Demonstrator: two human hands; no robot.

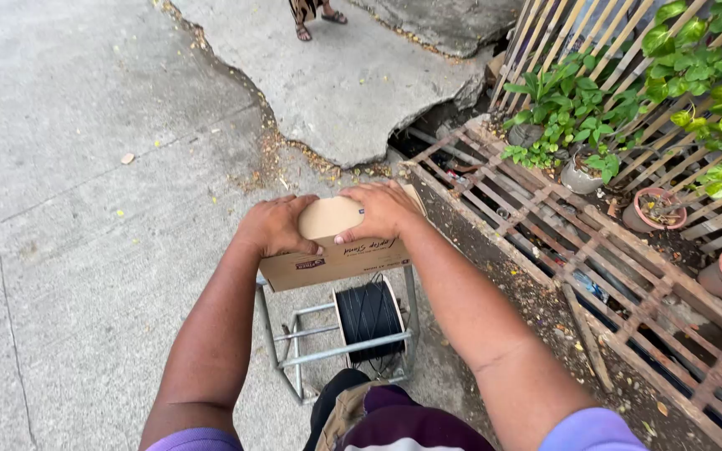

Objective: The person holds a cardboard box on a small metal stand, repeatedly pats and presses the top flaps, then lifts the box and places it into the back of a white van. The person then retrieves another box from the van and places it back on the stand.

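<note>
A flat brown cardboard box (pixel 332 260) rests on top of a grey metal stand (pixel 302 359). My left hand (pixel 276 224) presses on the box's left part, fingers curled over its near edge. My right hand (pixel 379 209) lies on its right part, fingers spread over the top and front face. Under the box, inside the stand, hangs a spool of black cable (pixel 368 317) on a horizontal bar. Both my forearms reach forward from the bottom of the view.
Cracked concrete pavement (pixel 85 167) spreads to the left and ahead. A rusty metal drain grate (pixel 595 250) runs along the right, with potted green plants (pixel 578 117) and a bamboo fence behind it. Another person's sandalled feet (pixel 315 21) stand at the top.
</note>
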